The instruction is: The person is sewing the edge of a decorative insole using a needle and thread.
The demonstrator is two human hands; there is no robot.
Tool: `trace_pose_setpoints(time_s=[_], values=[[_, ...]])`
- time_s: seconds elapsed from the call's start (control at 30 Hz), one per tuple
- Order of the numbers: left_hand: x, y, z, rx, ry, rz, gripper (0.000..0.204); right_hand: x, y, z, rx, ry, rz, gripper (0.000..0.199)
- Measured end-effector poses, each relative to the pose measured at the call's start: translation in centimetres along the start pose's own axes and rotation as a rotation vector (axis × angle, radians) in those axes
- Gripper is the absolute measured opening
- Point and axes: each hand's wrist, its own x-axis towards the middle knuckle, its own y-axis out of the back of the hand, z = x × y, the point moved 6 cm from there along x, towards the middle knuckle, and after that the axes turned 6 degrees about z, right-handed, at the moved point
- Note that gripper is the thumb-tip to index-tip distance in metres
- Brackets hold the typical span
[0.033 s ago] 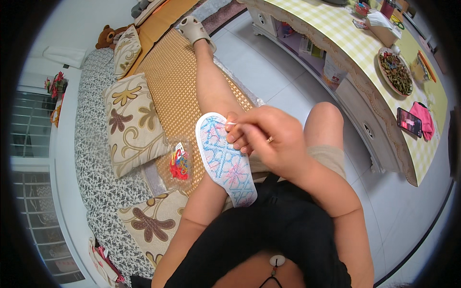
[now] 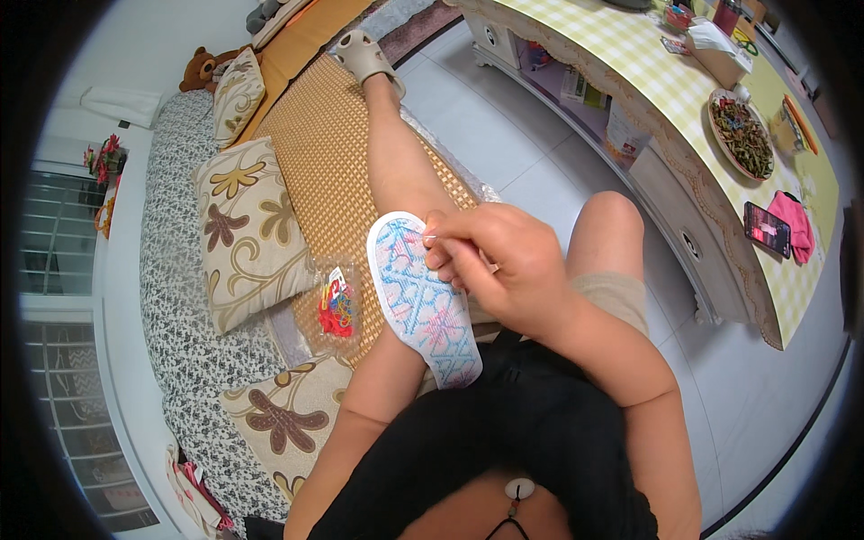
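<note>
A shoe insole [image 2: 416,288] with a white border and blue and pink cross-stitch rests slanted over my left thigh. My left hand [image 2: 441,263] is mostly hidden behind it; some fingertips curl round its right edge, gripping it. Over the insole's upper right part, my right hand [image 2: 513,261] is closed in a pinch of thumb and forefinger. A thin, pale needle [image 2: 431,238] shows at those fingertips, close to the stitched surface. Any thread on it is too fine to make out.
Beside my left leg, a clear bag of coloured threads [image 2: 337,310] lies on the woven mat [image 2: 310,126]. Patterned cushions [image 2: 247,234] line the sofa at left. At right stands a checked-cloth table [image 2: 630,67] bearing a plate of food [image 2: 741,135], a phone [image 2: 768,229] and pink cloth [image 2: 792,225].
My right hand has shifted very slightly, its thumb and forefinger drawing closer to the insole. The insole and my left hand stay in place.
</note>
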Motion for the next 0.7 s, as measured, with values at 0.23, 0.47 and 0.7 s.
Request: trace_pose_setpoints(time_s=[0.23,0.47,0.7], values=[[-0.6,0.1,-0.5,0.055,-0.022,0.132,0.018,0.0,-0.9,-0.6,-0.091,0.193,0.018,0.015],[-1.0,0.3,-0.4,0.116,-0.049,0.229,0.017,0.0,-1.1,-0.6,-0.101,0.206,0.023,0.015],[-1.2,0.4,-0.2,0.185,-0.081,0.338,0.015,0.0,-1.2,-0.5,-0.084,0.196,0.031,0.015]])
